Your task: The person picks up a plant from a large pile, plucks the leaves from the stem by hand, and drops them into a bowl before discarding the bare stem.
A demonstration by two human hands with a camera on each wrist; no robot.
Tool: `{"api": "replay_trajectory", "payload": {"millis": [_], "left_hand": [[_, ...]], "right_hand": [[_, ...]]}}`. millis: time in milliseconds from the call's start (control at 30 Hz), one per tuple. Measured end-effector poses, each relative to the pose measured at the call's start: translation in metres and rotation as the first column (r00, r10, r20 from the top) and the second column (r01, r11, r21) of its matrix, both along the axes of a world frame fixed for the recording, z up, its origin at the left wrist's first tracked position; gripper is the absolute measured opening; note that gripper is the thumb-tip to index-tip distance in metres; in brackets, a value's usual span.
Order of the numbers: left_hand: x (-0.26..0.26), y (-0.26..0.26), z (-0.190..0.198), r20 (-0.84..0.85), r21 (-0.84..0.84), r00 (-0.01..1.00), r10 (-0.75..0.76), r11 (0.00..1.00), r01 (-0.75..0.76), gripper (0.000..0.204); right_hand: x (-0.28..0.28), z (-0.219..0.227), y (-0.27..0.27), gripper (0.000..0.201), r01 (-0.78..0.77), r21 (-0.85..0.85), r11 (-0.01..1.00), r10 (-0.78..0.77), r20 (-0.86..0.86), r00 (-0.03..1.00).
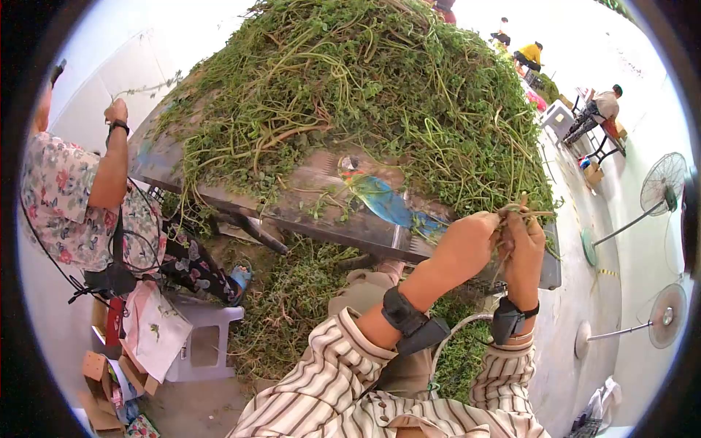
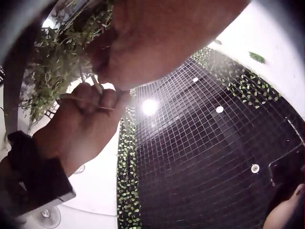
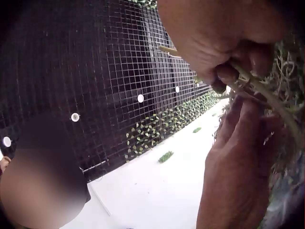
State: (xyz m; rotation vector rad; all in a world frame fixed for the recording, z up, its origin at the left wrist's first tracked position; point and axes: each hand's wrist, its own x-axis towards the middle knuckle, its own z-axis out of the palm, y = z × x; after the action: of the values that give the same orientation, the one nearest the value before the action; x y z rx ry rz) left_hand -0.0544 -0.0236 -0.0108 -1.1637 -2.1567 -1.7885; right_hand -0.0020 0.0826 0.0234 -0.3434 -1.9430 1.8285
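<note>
Over the right front corner of the table, my two hands meet at the fingers. My left hand (image 1: 471, 241) and my right hand (image 1: 524, 248) both pinch thin plant stems (image 1: 538, 214), whose ends stick out past the fingertips. In the right wrist view a thicker green stem (image 3: 274, 98) runs out from under the curled fingers of the upper hand. A thin stalk (image 2: 88, 100) crosses the right hand's knuckles in the left wrist view. Right behind the hands rises a large heap of leafy green vines (image 1: 350, 87).
The heap covers most of the dark table (image 1: 292, 212), which bears a parrot picture (image 1: 380, 197). More greenery (image 1: 288, 306) lies on the floor below. At left, a person in a floral shirt (image 1: 69, 197) sits near a white stool (image 1: 208, 328). Two fans (image 1: 666, 315) stand at right.
</note>
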Motion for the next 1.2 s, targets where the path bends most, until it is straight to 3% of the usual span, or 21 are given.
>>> {"api": "replay_trajectory", "payload": {"millis": [67, 167, 233, 300, 333, 467, 600, 667, 700, 800, 900, 933, 967, 1033, 1100, 1167, 1200], "left_hand": [[0.001, 0.002, 0.001, 0.000, 0.062, 0.999, 0.051, 0.997, -0.051, 0.023], [-0.004, -0.001, 0.007, -0.012, 0.115, 0.991, 0.131, 0.985, -0.129, 0.032], [-0.009, -0.009, 0.012, -0.020, 0.118, 0.978, 0.210, 0.971, -0.206, 0.033], [-0.012, -0.016, 0.016, 0.020, 0.085, 0.977, 0.214, 0.973, -0.215, 0.030], [-0.014, -0.019, 0.018, 0.045, 0.053, 0.979, 0.200, 0.978, -0.203, 0.030], [-0.013, -0.018, 0.011, 0.136, 0.068, 0.976, 0.172, 0.981, -0.183, 0.026], [-0.016, -0.013, 0.008, 0.149, 0.093, 0.976, 0.158, 0.981, -0.173, 0.025], [-0.013, -0.012, 0.009, 0.141, 0.080, 0.977, 0.158, 0.982, -0.170, 0.025], [-0.012, -0.012, 0.010, 0.132, 0.068, 0.978, 0.161, 0.983, -0.171, 0.025], [-0.013, -0.008, 0.008, 0.195, 0.081, 0.971, 0.136, 0.985, -0.154, 0.025], [-0.010, -0.007, 0.012, 0.239, 0.043, 0.961, 0.141, 0.987, -0.155, 0.025], [-0.009, -0.006, 0.013, 0.231, 0.046, 0.963, 0.135, 0.988, -0.150, 0.025], [-0.008, -0.005, 0.013, 0.257, 0.053, 0.957, 0.133, 0.987, -0.151, 0.025], [-0.007, -0.002, 0.012, 0.282, 0.062, 0.948, 0.145, 0.984, -0.169, 0.025], [-0.005, -0.002, 0.012, 0.262, 0.058, 0.954, 0.143, 0.985, -0.163, 0.024], [-0.008, -0.001, 0.010, 0.184, 0.043, 0.963, 0.198, 0.977, -0.209, 0.023], [-0.009, -0.001, 0.011, 0.190, 0.060, 0.965, 0.180, 0.979, -0.194, 0.023]], "right_hand": [[0.003, -0.004, 0.008, 0.015, 0.079, -0.170, 0.982, -0.098, -0.108, 0.989], [0.024, -0.004, 0.023, 0.015, 0.161, -0.214, 0.963, -0.190, -0.118, 0.975], [0.048, -0.018, 0.038, 0.018, 0.326, -0.212, 0.921, -0.342, -0.042, 0.939], [0.074, -0.022, 0.039, 0.019, 0.231, -0.159, 0.960, -0.245, -0.073, 0.967], [0.088, -0.038, 0.043, 0.019, 0.338, -0.182, 0.923, -0.351, -0.043, 0.935], [0.158, -0.082, 0.052, 0.016, 0.352, -0.010, 0.936, -0.343, 0.206, 0.917], [0.190, -0.151, 0.058, 0.015, 0.398, -0.043, 0.916, -0.368, 0.302, 0.879], [0.207, -0.194, 0.071, 0.014, 0.411, -0.123, 0.903, -0.308, 0.481, 0.821], [0.212, -0.211, 0.076, 0.014, 0.413, -0.125, 0.902, -0.310, 0.479, 0.821], [0.217, -0.263, 0.099, 0.008, 0.527, -0.239, 0.815, -0.338, 0.543, 0.769], [0.211, -0.288, 0.118, 0.014, 0.579, -0.231, 0.782, -0.408, 0.513, 0.755], [0.207, -0.294, 0.129, 0.013, 0.548, -0.190, 0.815, -0.403, 0.494, 0.771], [0.203, -0.292, 0.146, 0.013, 0.550, -0.190, 0.813, -0.409, 0.486, 0.772], [0.180, -0.287, 0.184, 0.014, 0.378, -0.095, 0.921, -0.332, 0.316, 0.889], [0.133, -0.259, 0.202, 0.022, 0.418, -0.408, 0.812, -0.432, 0.063, 0.900], [0.119, -0.254, 0.222, 0.033, 0.405, -0.405, 0.820, -0.421, 0.054, 0.905], [0.123, -0.247, 0.223, 0.034, 0.400, -0.202, 0.894, -0.350, 0.244, 0.905]]}}
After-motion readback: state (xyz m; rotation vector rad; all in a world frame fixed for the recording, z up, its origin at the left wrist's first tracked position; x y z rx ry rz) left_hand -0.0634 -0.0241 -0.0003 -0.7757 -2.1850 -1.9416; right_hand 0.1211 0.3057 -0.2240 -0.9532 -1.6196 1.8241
